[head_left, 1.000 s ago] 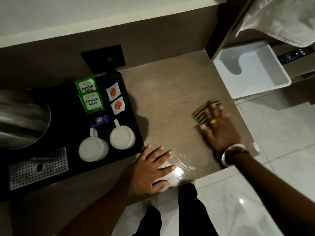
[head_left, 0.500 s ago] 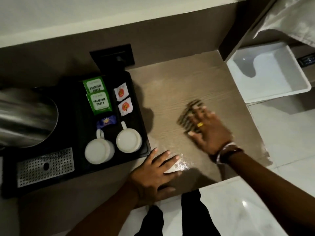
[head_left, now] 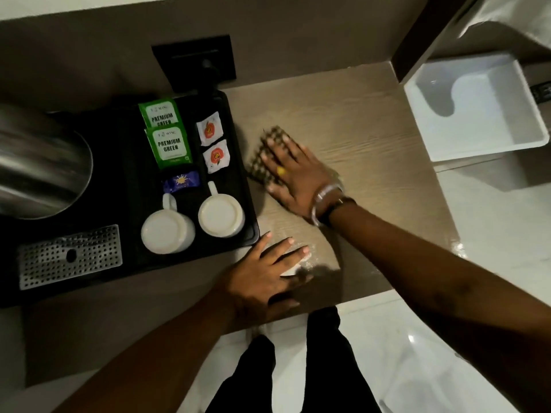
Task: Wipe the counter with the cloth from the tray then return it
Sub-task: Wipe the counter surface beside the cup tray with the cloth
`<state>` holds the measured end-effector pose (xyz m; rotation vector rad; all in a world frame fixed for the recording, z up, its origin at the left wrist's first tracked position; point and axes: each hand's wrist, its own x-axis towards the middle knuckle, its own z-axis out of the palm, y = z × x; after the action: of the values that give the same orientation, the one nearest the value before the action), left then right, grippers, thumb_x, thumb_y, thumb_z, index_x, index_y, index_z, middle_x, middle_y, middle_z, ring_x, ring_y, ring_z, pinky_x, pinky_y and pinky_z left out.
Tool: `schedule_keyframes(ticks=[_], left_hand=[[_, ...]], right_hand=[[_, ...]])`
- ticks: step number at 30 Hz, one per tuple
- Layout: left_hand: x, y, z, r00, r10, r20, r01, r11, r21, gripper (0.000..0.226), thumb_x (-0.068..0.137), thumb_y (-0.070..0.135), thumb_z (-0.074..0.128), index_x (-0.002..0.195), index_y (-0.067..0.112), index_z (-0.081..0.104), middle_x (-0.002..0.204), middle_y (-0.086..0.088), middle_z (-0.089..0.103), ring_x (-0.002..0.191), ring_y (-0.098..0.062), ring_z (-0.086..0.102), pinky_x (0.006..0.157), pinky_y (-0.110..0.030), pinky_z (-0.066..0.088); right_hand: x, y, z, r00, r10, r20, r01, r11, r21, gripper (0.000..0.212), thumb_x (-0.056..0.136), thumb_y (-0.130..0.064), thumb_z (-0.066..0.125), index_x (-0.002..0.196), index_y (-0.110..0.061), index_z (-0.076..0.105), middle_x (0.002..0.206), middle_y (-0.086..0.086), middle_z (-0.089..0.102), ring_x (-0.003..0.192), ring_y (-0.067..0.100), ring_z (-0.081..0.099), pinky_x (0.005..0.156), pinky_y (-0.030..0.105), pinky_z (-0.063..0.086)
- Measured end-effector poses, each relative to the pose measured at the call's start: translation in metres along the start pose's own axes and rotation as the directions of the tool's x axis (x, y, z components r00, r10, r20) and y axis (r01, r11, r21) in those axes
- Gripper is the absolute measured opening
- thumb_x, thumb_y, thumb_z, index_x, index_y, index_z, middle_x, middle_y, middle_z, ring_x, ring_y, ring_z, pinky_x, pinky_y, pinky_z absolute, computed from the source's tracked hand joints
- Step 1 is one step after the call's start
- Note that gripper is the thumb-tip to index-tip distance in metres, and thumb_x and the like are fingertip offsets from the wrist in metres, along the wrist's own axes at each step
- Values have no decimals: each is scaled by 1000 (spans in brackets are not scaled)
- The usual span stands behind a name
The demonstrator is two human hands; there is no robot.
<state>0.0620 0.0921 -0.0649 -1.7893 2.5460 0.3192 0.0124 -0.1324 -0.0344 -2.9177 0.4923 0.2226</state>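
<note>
A dark checked cloth (head_left: 260, 158) lies flat on the wooden counter (head_left: 357, 126), just right of the black tray (head_left: 238, 138). My right hand (head_left: 293, 171) presses down on it with fingers spread, covering most of it. My left hand (head_left: 265, 275) rests flat on the counter near its front edge, fingers apart, holding nothing. Wet shine shows on the counter beside the left fingertips.
The tray holds two green tea sachets (head_left: 167, 138), small white sachets (head_left: 213, 144), a blue packet (head_left: 180, 181) and two upturned white cups (head_left: 193, 222). A steel kettle (head_left: 38, 162) and a perforated drip grate (head_left: 70, 256) sit left. A white bin (head_left: 474, 108) stands right, below counter level.
My right hand has slid the cloth leftward across the counter, from near the right edge to beside the tray. My left hand has stayed near the front edge.
</note>
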Motion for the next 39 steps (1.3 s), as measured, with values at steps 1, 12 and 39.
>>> schedule_keyframes(ticks=[1,12,39], left_hand=[[0,2,0,1000,-10,22,10,1000,15,57,102,65,34,151,37,45,168,-8,22,153,-37,22,122,-64,12],[-3,5,46,974,38,-225,-35,999,15,58,99,68,43,144,33,52,169,-7,20,153,-36,22,121,-62,7],[-10,13,3,992,1,-129,-11,997,-77,54,94,59,49,137,30,65,159,-10,43,145,-39,40,113,-67,32]], right_hand=[[-32,10,10,1000,1,-2,-1,1000,1,71,100,-63,23,159,-24,26,170,5,13,157,29,6,126,48,11],[22,89,-8,723,687,-71,-665,720,197,85,95,-72,22,160,-18,23,170,11,7,156,37,5,126,51,4],[-236,54,49,688,722,-70,-706,689,166,74,96,-59,25,155,-15,38,165,17,24,151,43,20,120,59,23]])
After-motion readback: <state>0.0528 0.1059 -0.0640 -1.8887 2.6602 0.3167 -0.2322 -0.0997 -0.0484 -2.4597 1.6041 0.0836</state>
